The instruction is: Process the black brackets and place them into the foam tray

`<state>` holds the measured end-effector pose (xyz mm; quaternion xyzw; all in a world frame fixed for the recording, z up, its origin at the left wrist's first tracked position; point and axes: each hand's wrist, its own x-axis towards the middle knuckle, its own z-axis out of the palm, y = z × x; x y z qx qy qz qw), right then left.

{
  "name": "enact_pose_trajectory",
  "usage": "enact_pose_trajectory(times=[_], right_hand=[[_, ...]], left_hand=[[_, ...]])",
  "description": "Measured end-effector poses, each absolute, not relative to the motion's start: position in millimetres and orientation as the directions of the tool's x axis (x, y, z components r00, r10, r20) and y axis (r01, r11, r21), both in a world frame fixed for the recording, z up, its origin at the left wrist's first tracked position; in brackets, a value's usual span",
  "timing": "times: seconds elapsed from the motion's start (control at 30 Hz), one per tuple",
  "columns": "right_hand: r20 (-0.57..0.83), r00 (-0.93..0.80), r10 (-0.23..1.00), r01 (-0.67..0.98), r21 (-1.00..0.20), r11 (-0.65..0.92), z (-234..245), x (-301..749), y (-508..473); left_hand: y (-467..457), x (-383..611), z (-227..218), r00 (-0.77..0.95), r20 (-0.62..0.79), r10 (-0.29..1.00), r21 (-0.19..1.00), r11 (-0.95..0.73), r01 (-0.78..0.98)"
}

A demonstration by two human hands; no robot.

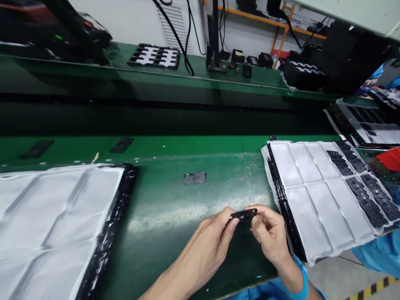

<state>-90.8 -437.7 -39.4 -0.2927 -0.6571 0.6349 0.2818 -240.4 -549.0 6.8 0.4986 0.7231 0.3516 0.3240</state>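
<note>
Both hands pinch one small flat black part [244, 214] just above the green worktable [175, 200]. My left hand [212, 241] grips its left end with thumb and fingers. My right hand [270, 233] holds its right end, fingers curled. A similar grey-black part [194, 178] lies flat on the table a little beyond the hands. To the right is a stack of black trays topped with a white liner [315, 196], whose right columns carry several black parts [362, 187].
A white-lined black tray [53, 225] fills the near left. Beyond the table runs a dark conveyor channel [156, 118], then a green shelf with a black tray [154, 56], cables and dark equipment. More trays [365, 121] and a red object [390, 158] are at the far right.
</note>
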Motion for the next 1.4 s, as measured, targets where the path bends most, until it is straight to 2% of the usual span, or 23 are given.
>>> enact_pose_trajectory(times=[0.1, 0.2, 0.43, 0.57, 0.73, 1.0, 1.4], right_hand=[[-0.001, -0.740, 0.673, 0.013, -1.000, 0.013, -34.7, -88.2, -434.7], [0.013, -0.741, 0.671, 0.034, -0.998, 0.056, -27.8, -91.3, -433.6], [0.103, -0.746, 0.658, -0.028, -0.992, 0.123, -24.4, -96.2, -442.8], [0.147, -0.760, 0.633, -0.042, -0.983, 0.178, -25.9, -94.5, -446.5], [0.190, -0.775, 0.602, -0.058, -0.971, 0.232, -26.8, -94.0, -445.6], [0.149, -0.781, 0.606, -0.045, -0.982, 0.183, -32.0, -94.5, -443.7], [0.111, -0.770, 0.628, -0.024, -0.989, 0.146, -30.1, -92.6, -443.3]], left_hand=[[-548.9, -242.3, 7.0, -0.282, -0.157, 0.947, 0.865, 0.269, 0.423], [-549.1, -243.3, 6.3, -0.258, -0.160, 0.953, 0.920, 0.239, 0.311], [-548.8, -239.2, -12.3, -0.372, -0.121, 0.920, 0.977, 0.177, 0.120], [-548.4, -236.9, -21.9, -0.431, -0.122, 0.894, 0.978, 0.183, 0.101], [-549.8, -238.9, -29.6, -0.414, -0.098, 0.905, 0.986, 0.146, 0.085], [-547.3, -240.3, -34.3, -0.420, -0.039, 0.907, 0.979, 0.120, 0.166], [-547.5, -243.3, -22.5, -0.353, -0.098, 0.931, 0.986, 0.138, 0.090]])
